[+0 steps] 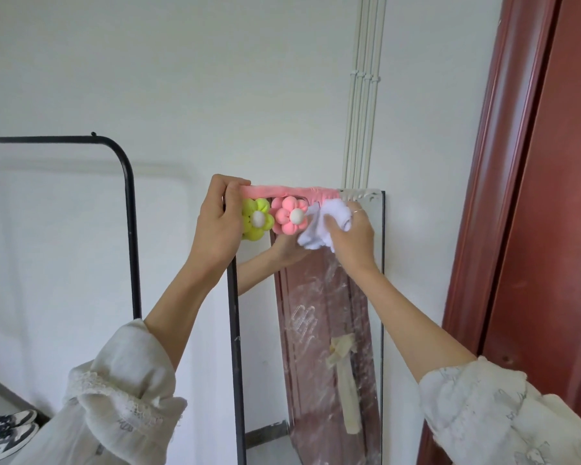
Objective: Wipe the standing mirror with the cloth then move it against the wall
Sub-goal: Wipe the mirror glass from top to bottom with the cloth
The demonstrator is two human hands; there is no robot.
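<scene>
A tall standing mirror [319, 330] with a thin black frame stands in front of me near the white wall. A pink band with a yellow-green plush flower [255, 219] and a pink plush flower [289, 218] runs along its top. My left hand [220, 219] grips the mirror's top left corner. My right hand [353, 234] holds a bunched white cloth [322, 226] pressed on the glass just under the top edge. The glass reflects my hand and a red door.
A black metal clothes rail [128, 209] stands to the left of the mirror. A dark red door frame [503, 196] rises on the right. White cable conduits [359, 122] run up the wall behind the mirror. Sneakers [5, 431] lie on the floor at bottom left.
</scene>
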